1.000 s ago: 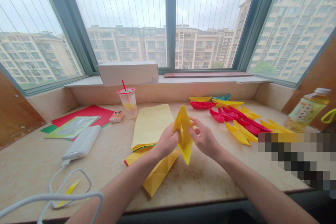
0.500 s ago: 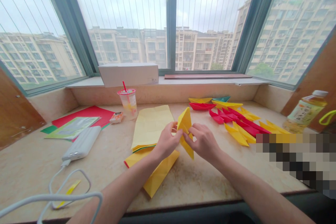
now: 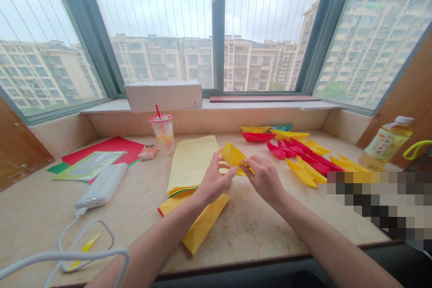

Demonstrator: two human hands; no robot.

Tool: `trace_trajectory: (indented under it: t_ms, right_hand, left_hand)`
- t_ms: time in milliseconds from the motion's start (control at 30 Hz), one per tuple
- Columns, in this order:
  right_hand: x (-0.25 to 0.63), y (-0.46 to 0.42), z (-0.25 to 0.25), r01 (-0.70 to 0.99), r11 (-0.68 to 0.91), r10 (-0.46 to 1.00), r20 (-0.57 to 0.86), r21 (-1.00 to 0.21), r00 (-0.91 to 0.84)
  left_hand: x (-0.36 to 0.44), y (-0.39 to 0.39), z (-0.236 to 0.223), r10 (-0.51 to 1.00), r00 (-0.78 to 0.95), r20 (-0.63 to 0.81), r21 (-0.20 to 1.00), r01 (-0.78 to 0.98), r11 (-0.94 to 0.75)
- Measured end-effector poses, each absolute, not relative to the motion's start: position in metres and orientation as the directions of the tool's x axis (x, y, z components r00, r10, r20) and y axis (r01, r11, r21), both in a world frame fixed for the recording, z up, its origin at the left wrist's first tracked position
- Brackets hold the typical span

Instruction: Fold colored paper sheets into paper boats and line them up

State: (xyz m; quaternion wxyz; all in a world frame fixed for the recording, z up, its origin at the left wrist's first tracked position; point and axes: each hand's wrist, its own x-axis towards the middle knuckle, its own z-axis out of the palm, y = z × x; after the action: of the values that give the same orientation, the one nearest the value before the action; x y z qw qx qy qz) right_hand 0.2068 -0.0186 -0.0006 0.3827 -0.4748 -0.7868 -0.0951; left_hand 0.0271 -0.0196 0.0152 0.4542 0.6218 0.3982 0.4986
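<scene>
Above the stone counter, a folded yellow paper boat (image 3: pixel 232 155) is held between both hands. My left hand (image 3: pixel 217 175) grips its left side, thumb in front and fingers behind. The fingertips of my right hand (image 3: pixel 263 174) pinch its right end. Parts of the paper are hidden by the fingers. Under my left forearm lies folded yellow paper (image 3: pixel 205 227) with a red edge. Behind it is a stack of pale yellow sheets (image 3: pixel 192 159).
Several red and yellow paper boats (image 3: pixel 305 172) lie at right, near a drink bottle (image 3: pixel 387 144). At left are a plastic cup (image 3: pixel 162 132), a white power bank (image 3: pixel 103 184) with its cable (image 3: pixel 94 255), and red paper (image 3: pixel 111 146). A white box (image 3: pixel 164 97) sits on the sill.
The yellow paper boat has turned from nearly upright to a more level tilt, with its top leaning left. Both hands still hold it, and my right hand's grip has shifted slightly. The view moved a little.
</scene>
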Motion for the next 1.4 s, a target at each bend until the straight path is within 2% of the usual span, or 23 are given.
trace_trajectory:
  t_ms: [167, 533, 767, 1000, 1400]
  right_hand:
    - [0.210, -0.015, 0.000, 0.835, 0.512, 0.683, 0.684, -0.201, -0.255]
    - [0.212, -0.013, 0.000, 0.846, 0.505, 0.682, 0.680, -0.170, -0.271]
    - [0.214, -0.014, 0.003, 0.864, 0.496, 0.677, 0.664, -0.092, -0.317]
    - [0.214, -0.013, 0.002, 0.866, 0.493, 0.674, 0.664, -0.079, -0.324]
    - [0.214, -0.013, 0.002, 0.881, 0.469, 0.681, 0.663, -0.070, -0.310]
  left_hand:
    - [0.024, -0.017, 0.019, 0.958, 0.138, 0.252, 0.966, 0.026, -0.258]
    - [0.019, -0.004, 0.010, 0.961, 0.157, 0.226, 0.969, 0.066, -0.239]
    - [0.016, -0.006, 0.015, 0.971, 0.179, 0.161, 0.979, 0.093, -0.179]
    - [0.018, -0.004, 0.013, 0.977, 0.186, 0.106, 0.990, 0.074, -0.121]
    - [0.019, -0.006, 0.014, 0.965, 0.229, 0.125, 0.984, 0.092, -0.149]
